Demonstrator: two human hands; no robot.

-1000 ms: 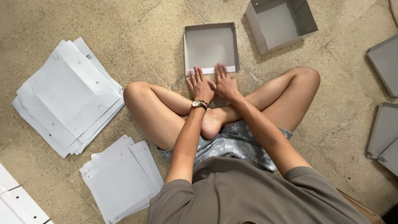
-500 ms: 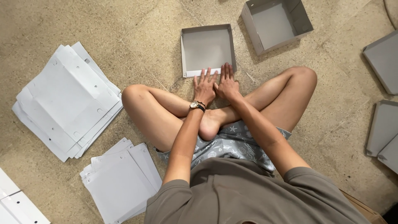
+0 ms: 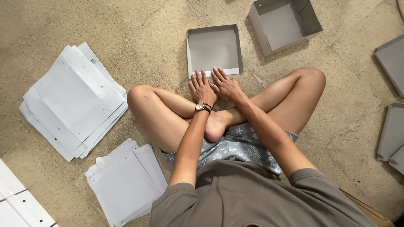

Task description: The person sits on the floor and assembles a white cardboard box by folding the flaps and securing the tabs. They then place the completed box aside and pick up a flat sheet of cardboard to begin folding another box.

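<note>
Shallow grey tray (image 3: 213, 49) lay assembled on floor (image 3: 139, 33) just beyond fingertips. Left hand (image 3: 202, 87) and right hand (image 3: 225, 85) rested flat — fingers extended, nothing gripped. Step judged finished; next flat sheet from stack (image 3: 71, 101) — well left of fingers — would be needed.

Speckled tan floor (image 3: 139, 25): shallow grey tray (image 3: 213, 49), deeper grey box (image 3: 285, 24), two flat cardboard stacks (image 3: 73, 101) (image 3: 126, 178).

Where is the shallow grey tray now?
In the head view, the shallow grey tray lies on the floor just beyond both hands, left of the deeper open box.
</note>
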